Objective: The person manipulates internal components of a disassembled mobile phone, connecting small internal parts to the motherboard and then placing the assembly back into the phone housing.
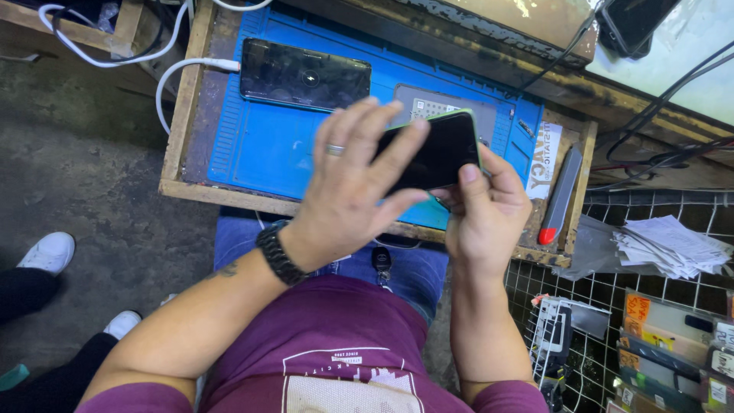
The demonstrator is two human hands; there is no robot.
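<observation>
At the far left, two white shoes (47, 252) of another person stand on the grey floor (92, 168). A white cable (172, 76) loops off the wooden tray (177, 115) and plugs into a dark phone (304, 75) lying flat at the back of the blue mat (260, 145), its screen showing a small charging mark. The left hand (348, 195), with a ring on one finger and a black watch (277, 252) at the wrist, is spread wide, its fingers (397, 157) laid flat across the dark screen of a green-edged phone (440, 149) held above the mat's near edge; the hand covers the phone's left part. The right hand (482, 210) grips that phone from below and from its right end, thumb pressed on the screen's lower edge and fingers curled round behind it. Just right of the mat a paper label (544, 160) lies in the tray, and beside it a grey tool with a red tip (560, 197) lies lengthwise. Further right, black wires (665, 157) run over a wire grid (604, 291), with a stack of papers (669, 245) on it and small packets (669, 344) below.
</observation>
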